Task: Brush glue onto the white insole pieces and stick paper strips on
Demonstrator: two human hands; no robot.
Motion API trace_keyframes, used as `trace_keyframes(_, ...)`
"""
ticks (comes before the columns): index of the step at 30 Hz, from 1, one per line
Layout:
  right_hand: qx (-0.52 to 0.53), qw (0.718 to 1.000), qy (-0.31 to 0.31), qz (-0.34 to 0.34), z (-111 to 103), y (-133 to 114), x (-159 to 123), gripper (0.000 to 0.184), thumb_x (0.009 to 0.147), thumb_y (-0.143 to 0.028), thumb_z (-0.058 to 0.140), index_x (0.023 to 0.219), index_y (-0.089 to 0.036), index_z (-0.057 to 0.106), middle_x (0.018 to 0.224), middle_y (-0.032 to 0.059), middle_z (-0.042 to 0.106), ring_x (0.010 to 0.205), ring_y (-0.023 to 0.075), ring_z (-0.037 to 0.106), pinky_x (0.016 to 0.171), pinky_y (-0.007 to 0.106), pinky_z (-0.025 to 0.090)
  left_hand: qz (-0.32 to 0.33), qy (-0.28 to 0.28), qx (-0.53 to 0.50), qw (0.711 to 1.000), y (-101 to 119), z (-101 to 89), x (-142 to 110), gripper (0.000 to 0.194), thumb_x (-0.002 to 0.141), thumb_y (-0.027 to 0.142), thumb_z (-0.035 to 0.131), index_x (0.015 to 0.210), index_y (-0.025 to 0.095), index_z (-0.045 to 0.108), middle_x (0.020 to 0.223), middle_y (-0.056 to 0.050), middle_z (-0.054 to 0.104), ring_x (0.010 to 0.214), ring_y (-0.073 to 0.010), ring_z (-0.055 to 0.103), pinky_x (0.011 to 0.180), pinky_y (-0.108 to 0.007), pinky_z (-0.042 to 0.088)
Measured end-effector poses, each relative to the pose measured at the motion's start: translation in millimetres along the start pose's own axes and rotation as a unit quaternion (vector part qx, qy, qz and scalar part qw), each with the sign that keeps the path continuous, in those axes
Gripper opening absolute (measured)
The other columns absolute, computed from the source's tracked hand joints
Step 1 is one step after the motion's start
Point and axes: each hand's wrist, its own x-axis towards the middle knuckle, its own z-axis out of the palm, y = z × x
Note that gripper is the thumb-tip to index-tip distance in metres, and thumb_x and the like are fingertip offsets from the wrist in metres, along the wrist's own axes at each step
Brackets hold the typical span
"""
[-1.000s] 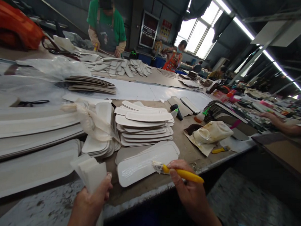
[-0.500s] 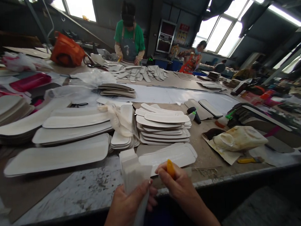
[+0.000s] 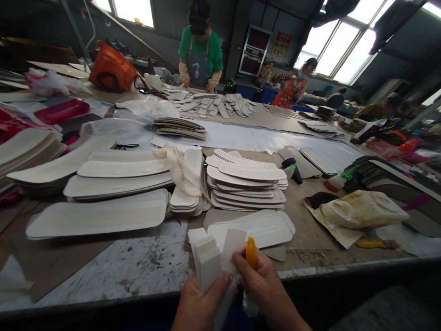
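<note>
My left hand (image 3: 205,301) is closed round a bundle of thin white strips (image 3: 206,260) near the table's front edge. My right hand (image 3: 263,284) grips a brush with a yellow handle (image 3: 251,253); the handle points up and the bristles hang below the hand. Its fingertips touch one white strip (image 3: 233,244) that fans away from the bundle. Just beyond both hands lies a long white rounded panel (image 3: 259,231), with a wet-looking shine on its face. Behind that panel rises a pile of similar white panels (image 3: 248,184).
More stacks of white panels (image 3: 99,215) fill the left side. To the right lie a cut-open, stained plastic jug (image 3: 363,211), a second yellow-handled brush (image 3: 375,243) and a glue bottle with a green tip (image 3: 338,180). A person in green (image 3: 202,55) works across the table.
My right hand has left the panel with the brush and come over to the strips in my left hand. One strip now stands apart from the bundle. The view has turned left.
</note>
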Motion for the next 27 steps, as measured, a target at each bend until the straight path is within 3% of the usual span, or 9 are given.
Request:
trace_keyframes(2,0.003,1.000,0.028,0.007,-12.3,-3.2,1.2,0.043,0.071,-0.060,0.063,0.075,-0.019,0.051,0.062,-0.0039,0.045,0.054,0.0107,0.041,0.052,0.024,0.038,0.003,0.002,0.028,1.000,-3.3,-3.4,2.1,0.042,0.058,0.055,0.075,0.064,0.013,0.071,0.058,-0.008,0.068,0.055,-0.0186,0.059,0.055,-0.028,0.046)
trace_keyframes(5,-0.042,0.998,0.035,0.012,-38.3,-19.3,11.0,0.043,0.069,-0.059,0.065,0.073,-0.019,0.050,0.062,-0.0042,0.043,0.056,0.0111,0.040,0.052,0.023,0.036,0.044,0.064,0.072,0.994,3.9,-15.0,10.4,0.039,0.066,0.053,0.068,0.060,0.015,0.067,0.048,-0.003,0.060,0.049,-0.0159,0.053,0.054,-0.028,0.044)
trace_keyframes(7,-0.117,0.993,-0.022,0.009,-51.5,-31.6,22.0,0.038,0.072,-0.055,0.063,0.070,-0.019,0.050,0.061,-0.0047,0.041,0.056,0.0110,0.037,0.053,0.023,0.034,0.076,0.108,0.099,0.986,14.3,-22.8,19.5,0.035,0.067,0.051,0.067,0.067,0.016,0.065,0.046,0.001,0.056,0.050,-0.0160,0.052,0.055,-0.028,0.044)
trace_keyframes(9,-0.212,0.972,-0.100,-0.005,-56.1,-40.5,34.9,0.032,0.078,-0.048,0.057,0.067,-0.018,0.050,0.061,-0.0046,0.041,0.057,0.0110,0.036,0.054,0.023,0.033,0.082,0.101,0.148,0.980,25.7,-26.8,29.1,0.036,0.069,0.051,0.063,0.073,0.015,0.064,0.047,0.002,0.055,0.051,-0.0168,0.052,0.056,-0.029,0.044)
trace_keyframes(13,-0.362,0.905,-0.222,-0.019,-44.8,-46.8,61.1,0.025,0.083,-0.034,0.049,0.063,-0.019,0.046,0.060,-0.0049,0.041,0.056,0.0104,0.036,0.053,0.023,0.029,0.046,0.074,0.208,0.974,40.5,-23.3,43.3,0.036,0.066,0.049,0.062,0.079,0.015,0.063,0.048,0.003,0.055,0.048,-0.0162,0.051,0.051,-0.028,0.040)
trace_keyframes(16,-0.423,0.864,-0.272,-0.014,-33.3,-49.7,77.1,0.022,0.082,-0.029,0.051,0.063,-0.018,0.048,0.059,-0.0055,0.044,0.055,0.0099,0.039,0.053,0.023,0.028,0.027,0.067,0.210,0.975,40.0,-19.8,51.4,0.031,0.060,0.044,0.064,0.075,0.017,0.061,0.046,0.004,0.053,0.046,-0.0157,0.049,0.048,-0.027,0.038)
trace_keyframes(21,-0.516,0.807,-0.287,0.012,-22.5,-55.4,94.3,0.018,0.080,-0.029,0.056,0.067,-0.017,0.056,0.056,-0.0049,0.045,0.052,0.0098,0.039,0.050,0.023,0.025,0.007,0.055,0.199,0.978,30.0,-21.7,62.0,0.029,0.059,0.041,0.064,0.074,0.017,0.060,0.047,0.004,0.052,0.047,-0.0146,0.048,0.048,-0.026,0.037)
trace_keyframes(27,-0.592,0.755,-0.283,-0.009,-19.3,-46.4,103.0,0.019,0.081,-0.034,0.056,0.078,-0.018,0.066,0.067,0.0020,0.062,0.058,0.0135,0.049,0.051,0.024,0.027,-0.015,0.053,0.200,0.978,37.6,-20.3,61.0,0.030,0.056,0.042,0.061,0.072,0.016,0.060,0.045,0.004,0.051,0.046,-0.0144,0.046,0.047,-0.027,0.035)
